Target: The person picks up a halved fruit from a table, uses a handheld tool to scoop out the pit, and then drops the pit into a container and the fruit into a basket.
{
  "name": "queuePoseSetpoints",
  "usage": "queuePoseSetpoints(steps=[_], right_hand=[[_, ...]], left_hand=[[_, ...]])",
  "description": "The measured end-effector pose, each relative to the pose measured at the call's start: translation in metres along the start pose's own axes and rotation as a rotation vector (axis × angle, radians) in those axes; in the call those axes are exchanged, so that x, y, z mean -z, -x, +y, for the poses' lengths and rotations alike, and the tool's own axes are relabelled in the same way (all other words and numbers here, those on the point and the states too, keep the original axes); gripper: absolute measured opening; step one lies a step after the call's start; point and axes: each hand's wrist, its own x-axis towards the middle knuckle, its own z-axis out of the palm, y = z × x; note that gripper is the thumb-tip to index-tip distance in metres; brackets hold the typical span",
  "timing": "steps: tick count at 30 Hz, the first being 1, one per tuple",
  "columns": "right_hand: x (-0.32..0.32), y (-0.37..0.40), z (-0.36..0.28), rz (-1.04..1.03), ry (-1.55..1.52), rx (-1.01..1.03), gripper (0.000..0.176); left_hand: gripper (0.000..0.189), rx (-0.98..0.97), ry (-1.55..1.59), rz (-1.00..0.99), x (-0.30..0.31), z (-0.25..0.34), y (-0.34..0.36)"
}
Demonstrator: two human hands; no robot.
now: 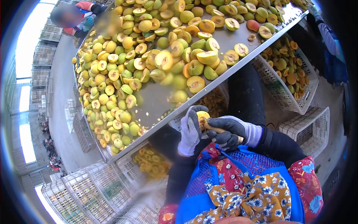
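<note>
Both of my hands wear grey-and-black gloves and meet in front of my chest, just below the metal table edge. My left hand (191,128) is closed round a yellow halved fruit (202,115) with its cut side showing. In my right hand (233,131) is a tool with a light wooden handle (220,133); its working end is at the fruit and cannot be made out. Above my hands, many green and yellow fruits, whole and halved, lie heaped on the metal table (153,98).
A crate of halved fruit (285,67) stands right of the table, with an empty white crate (307,128) below it. More crates (89,190) are at the lower left, beside a fruit-filled one (151,160). One person (80,18) is at the upper left, another (330,44) at the upper right.
</note>
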Motion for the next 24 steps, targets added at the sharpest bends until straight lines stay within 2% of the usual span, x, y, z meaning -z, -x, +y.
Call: queuePoseSetpoints(steps=[1,4,5,7,8,9,10,11,12,13,14,16,20,23,24], right_hand=[[-0.004,0.001,0.002,0.137,0.253,0.086,0.040],[-0.029,0.003,0.008,0.472,0.712,0.264,0.041],[-0.036,0.004,0.008,0.550,0.931,0.278,0.043],[-0.009,-0.001,0.006,0.547,1.088,0.359,0.045],[-0.002,0.001,0.005,0.622,1.132,0.321,0.045],[-0.004,0.001,0.005,0.695,1.173,0.277,0.045],[0.000,0.000,0.006,0.781,1.367,0.314,0.044],[-0.018,0.000,0.010,0.815,1.507,0.322,0.045],[-0.004,-0.003,0.008,0.811,1.546,0.326,0.038],[0.002,-0.004,0.008,0.835,1.630,0.327,0.039],[0.005,-0.005,0.010,0.864,1.708,0.328,0.039],[0.008,-0.011,0.012,0.865,1.894,0.291,0.046],[0.030,-0.015,0.008,0.615,2.499,0.316,0.035],[0.018,-0.021,0.021,0.856,2.377,0.404,0.037],[0.013,-0.021,0.021,0.862,2.429,0.367,0.037]], left_hand=[[0.046,-0.052,-0.049,0.008,-0.002,0.006,-0.003],[0.043,-0.031,-0.222,-0.039,0.000,0.019,-0.010],[0.039,-0.013,-0.335,0.009,-0.001,0.014,-0.007],[0.037,0.094,-0.166,-0.011,-0.002,0.009,-0.006],[0.036,0.138,-0.087,-0.016,-0.001,0.005,-0.006],[0.036,-0.141,-0.420,-0.020,0.003,-0.011,-0.003],[0.035,-0.416,-0.763,0.075,0.006,-0.027,0.000],[0.029,-0.504,-0.851,0.056,0.010,-0.028,-0.001],[0.025,-0.417,-0.800,-0.044,0.013,-0.029,0.000],[0.024,-0.290,-0.726,-0.147,0.016,-0.031,0.002],[0.025,-0.242,-0.723,-0.197,0.019,-0.031,0.005],[0.028,-0.402,-0.877,-0.202,0.022,-0.031,0.009],[0.034,-0.416,-0.924,-0.222,0.032,-0.038,0.016],[0.038,-0.419,-0.882,-0.249,0.041,-0.055,0.016],[0.039,-0.357,-0.776,-0.307,0.045,-0.058,0.014]])
